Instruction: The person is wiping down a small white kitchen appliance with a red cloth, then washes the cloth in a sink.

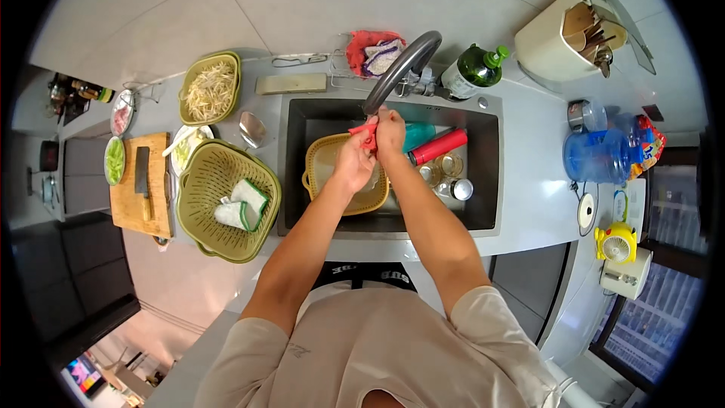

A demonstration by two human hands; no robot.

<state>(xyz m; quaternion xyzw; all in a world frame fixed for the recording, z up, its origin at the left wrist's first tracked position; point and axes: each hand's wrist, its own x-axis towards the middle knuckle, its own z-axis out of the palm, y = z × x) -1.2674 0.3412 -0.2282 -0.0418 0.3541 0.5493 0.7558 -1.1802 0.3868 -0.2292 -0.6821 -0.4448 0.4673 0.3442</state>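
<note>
Both my hands are together under the spout of the dark curved faucet (pixel 403 71), above the sink (pixel 294 124). My left hand (pixel 355 161) has its fingers on a small red item (pixel 365 135), perhaps a cloth or pepper; its exact kind is unclear. My right hand (pixel 390 135) touches the same item from the other side, its fingertips partly hidden by the faucet. Beneath them a yellow-brown plastic basket (pixel 323 173) sits in the sink. Beside it lie a red bottle (pixel 439 146), a teal container (pixel 419 135) and several glass jars (pixel 451 164).
Left of the sink stand a green colander (pixel 198 181) with cloths, a basket of bean sprouts (pixel 209 93) and a cutting board (pixel 122 198) bearing a cleaver (pixel 141 173). Behind the sink are a green pump bottle (pixel 476 71) and a utensil holder (pixel 544 39). A blue jug (pixel 597 156) stands right.
</note>
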